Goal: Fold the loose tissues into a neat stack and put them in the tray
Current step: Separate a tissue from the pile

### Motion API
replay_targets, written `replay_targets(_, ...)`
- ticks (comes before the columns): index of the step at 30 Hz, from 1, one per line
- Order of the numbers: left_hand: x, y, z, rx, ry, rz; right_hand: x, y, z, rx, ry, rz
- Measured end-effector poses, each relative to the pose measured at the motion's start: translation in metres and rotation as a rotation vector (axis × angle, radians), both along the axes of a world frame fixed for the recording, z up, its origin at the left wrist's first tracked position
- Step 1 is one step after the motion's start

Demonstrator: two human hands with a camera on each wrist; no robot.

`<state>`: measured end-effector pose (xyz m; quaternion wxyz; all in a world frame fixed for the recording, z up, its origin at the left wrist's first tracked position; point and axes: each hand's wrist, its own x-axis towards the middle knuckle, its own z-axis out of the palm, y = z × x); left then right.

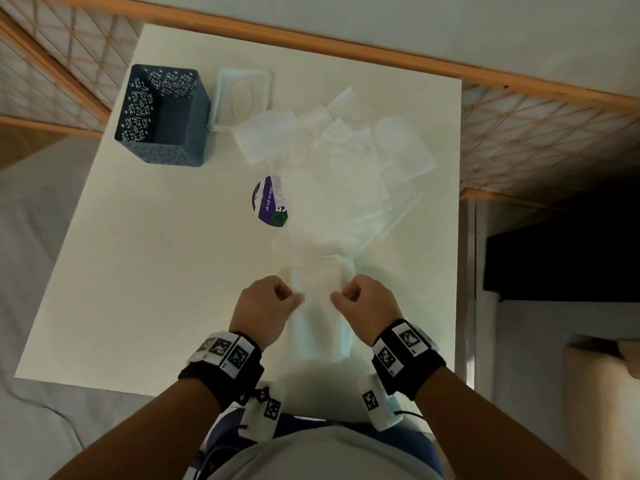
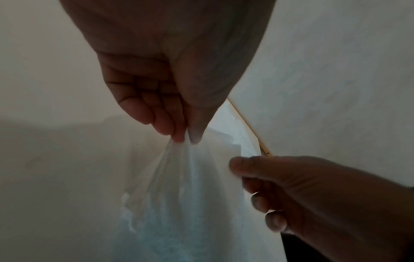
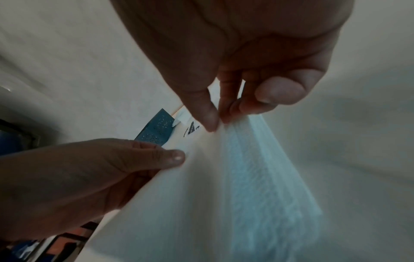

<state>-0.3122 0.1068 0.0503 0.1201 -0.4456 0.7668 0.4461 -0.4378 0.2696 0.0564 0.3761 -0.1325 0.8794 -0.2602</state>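
Note:
A white tissue [image 1: 320, 323] hangs above the near middle of the white table [image 1: 138, 271], held up by both hands. My left hand [image 1: 268, 304] pinches its top left edge between thumb and fingertips [image 2: 179, 136]. My right hand [image 1: 363, 303] pinches the top right edge, thumb against fingers [image 3: 210, 122]. The tissue [image 2: 179, 203] drapes down in soft folds [image 3: 246, 177]. Behind it a heap of loose white tissues [image 1: 339, 168] spreads over the table's far middle. The dark blue patterned tray [image 1: 162, 116] stands at the far left, seen small in the right wrist view [image 3: 154, 131].
A flat white tissue packet [image 1: 242, 95] lies beside the tray. A purple round sticker [image 1: 268, 202] is partly covered by the heap. Wooden lattice screens [image 1: 540, 133] border the table at the back and right. The table's right edge drops to a dark gap [image 1: 554, 254].

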Motion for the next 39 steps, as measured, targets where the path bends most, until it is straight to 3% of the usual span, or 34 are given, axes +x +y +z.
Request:
replay_targets(9,0.000,-0.001,-0.010,0.097,0.017,0.041,-0.108,-0.044,-0.003,0.042,0.213,0.016)
replay_targets(15,0.000,-0.003,-0.005,0.105,0.028,0.027,-0.168,-0.083,-0.023,0.240,0.182,-0.070)
replay_targets(20,-0.003,-0.012,0.005,-0.039,-0.059,-0.023,-0.178,-0.099,-0.029,0.322,0.144,-0.091)
replay_targets(28,-0.054,-0.040,0.014,-0.167,0.109,-0.040,-0.175,-0.097,-0.028,0.142,0.122,-0.185)
replay_targets(32,-0.092,-0.049,0.008,-0.184,0.214,-0.127,-0.172,-0.089,-0.022,0.036,0.155,-0.169)
replay_targets(39,-0.145,-0.054,0.000,-0.192,0.301,-0.378,-0.160,-0.085,0.002,-0.243,-0.078,-0.206)
